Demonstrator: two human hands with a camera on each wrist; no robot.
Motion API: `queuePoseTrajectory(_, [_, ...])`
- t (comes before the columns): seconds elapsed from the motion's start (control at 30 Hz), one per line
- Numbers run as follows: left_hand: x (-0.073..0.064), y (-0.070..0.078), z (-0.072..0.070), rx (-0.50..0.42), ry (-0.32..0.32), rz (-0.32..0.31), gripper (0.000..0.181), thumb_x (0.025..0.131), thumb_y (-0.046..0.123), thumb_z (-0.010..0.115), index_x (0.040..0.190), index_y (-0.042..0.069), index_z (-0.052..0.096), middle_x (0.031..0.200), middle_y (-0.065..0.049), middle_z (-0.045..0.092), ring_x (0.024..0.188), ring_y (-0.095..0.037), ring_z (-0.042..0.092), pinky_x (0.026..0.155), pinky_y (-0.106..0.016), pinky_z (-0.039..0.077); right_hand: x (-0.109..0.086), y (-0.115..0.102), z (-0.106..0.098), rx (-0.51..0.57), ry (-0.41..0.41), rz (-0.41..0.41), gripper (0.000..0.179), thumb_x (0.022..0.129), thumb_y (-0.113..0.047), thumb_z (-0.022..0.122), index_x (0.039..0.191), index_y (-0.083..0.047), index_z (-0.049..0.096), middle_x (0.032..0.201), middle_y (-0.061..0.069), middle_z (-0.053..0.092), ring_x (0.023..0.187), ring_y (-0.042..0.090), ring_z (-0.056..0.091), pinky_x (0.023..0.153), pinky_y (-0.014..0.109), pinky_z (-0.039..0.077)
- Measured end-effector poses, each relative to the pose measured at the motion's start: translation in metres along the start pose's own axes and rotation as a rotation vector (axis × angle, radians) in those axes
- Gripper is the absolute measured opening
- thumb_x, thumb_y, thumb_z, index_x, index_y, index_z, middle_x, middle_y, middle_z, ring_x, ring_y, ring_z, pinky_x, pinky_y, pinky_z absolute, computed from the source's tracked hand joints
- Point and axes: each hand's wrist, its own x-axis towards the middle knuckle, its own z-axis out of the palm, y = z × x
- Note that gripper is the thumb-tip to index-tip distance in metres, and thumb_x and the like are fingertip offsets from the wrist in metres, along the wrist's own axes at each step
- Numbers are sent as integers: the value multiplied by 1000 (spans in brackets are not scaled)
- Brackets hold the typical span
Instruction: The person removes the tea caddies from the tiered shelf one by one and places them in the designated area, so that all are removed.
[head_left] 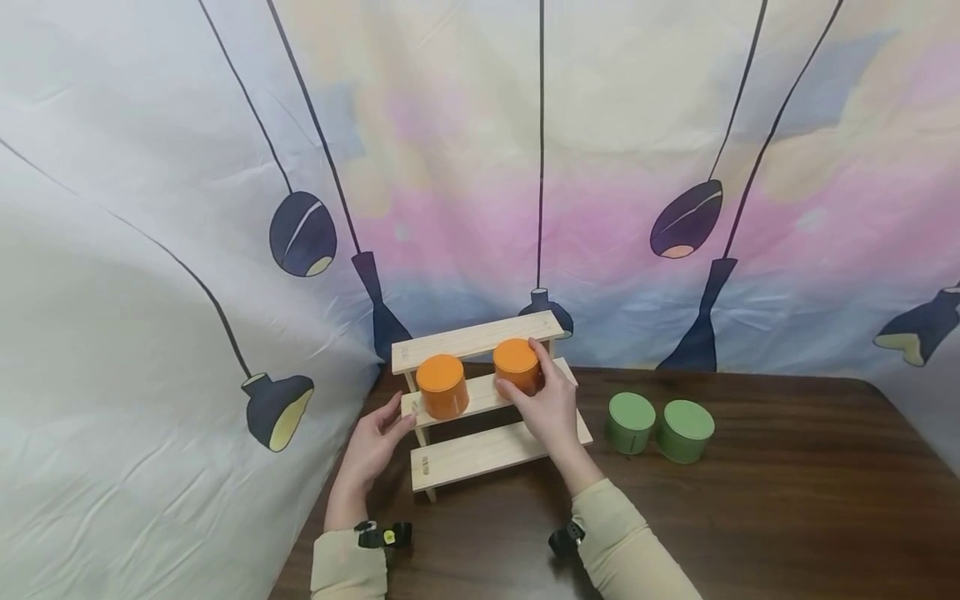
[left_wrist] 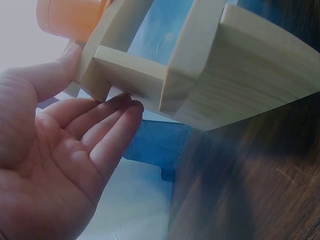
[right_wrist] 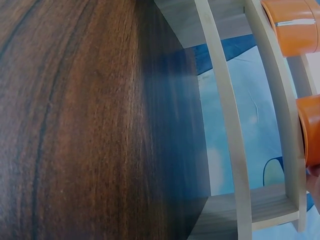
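Note:
A three-tier wooden shelf stand stands at the middle of the table. On its middle tier sits an orange round tin at the left, with a second orange tin to its right. My right hand grips that second tin between thumb and fingers, at the middle tier; in the right wrist view only a bit of the hand shows beside it. At the left end of the middle tier, my left hand holds the stand, thumb above and fingers below the board.
Two green round tins, a left one and a right one, stand side by side on the dark wooden table, right of the stand. Behind and to the left hangs a cloth printed with lamps.

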Motion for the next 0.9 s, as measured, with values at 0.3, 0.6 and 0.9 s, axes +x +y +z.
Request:
queuePoseTrajectory(0.3, [-2, 0, -1, -1, -1, 11, 77, 106, 40, 69, 166, 4, 37, 167, -22, 39, 149, -40, 47, 118, -53, 40, 0, 1, 1, 11, 14, -28, 87, 84, -35, 95, 159, -20, 53, 138, 14, 69, 122, 33, 69, 101, 53, 58])
queuePoseTrajectory(0.6, [-1, 0, 0, -11, 1, 6, 77, 105, 40, 70, 166, 5, 37, 168, -21, 39, 149, -39, 46, 118, -54, 40, -1, 2, 0, 45, 15, -30, 84, 84, -31, 96, 156, -22, 55, 137, 12, 69, 121, 31, 69, 101, 49, 59])
queuePoseTrajectory(0.9, [-2, -1, -1, -15, 5, 20, 77, 106, 41, 70, 165, 4, 38, 167, -21, 39, 150, -39, 46, 119, -54, 39, 0, 6, -2, 93, -14, -36, 80, 84, -31, 95, 154, -25, 56, 136, 9, 67, 124, 28, 67, 103, 43, 58])
